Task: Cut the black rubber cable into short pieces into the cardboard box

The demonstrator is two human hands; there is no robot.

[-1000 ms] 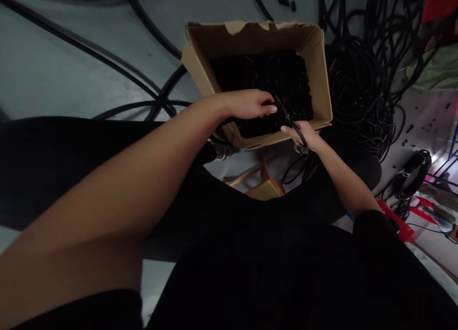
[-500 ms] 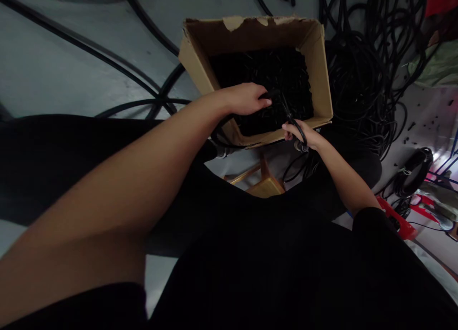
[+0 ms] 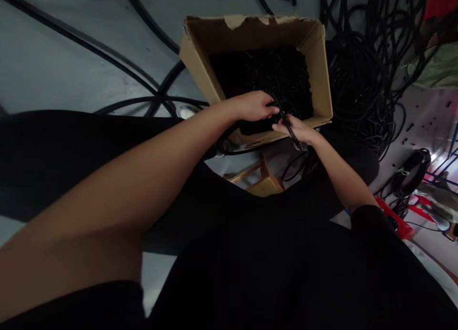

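over the cardboard box (image 3: 318, 77), the left hand (image 3: 255, 106) sits at six o'clock of its middle, thumb and fingers pinched on a black cable (image 3: 271, 104). toward five o'clock, the right hand (image 3: 302, 131) has its fingers curled on a dark scissor-like tool (image 3: 290, 129); whether its blades touch the cable, i cannot tell. short black pieces (image 3: 275, 72) lie inside; tangled cables (image 3: 361, 77) lie at three o'clock.
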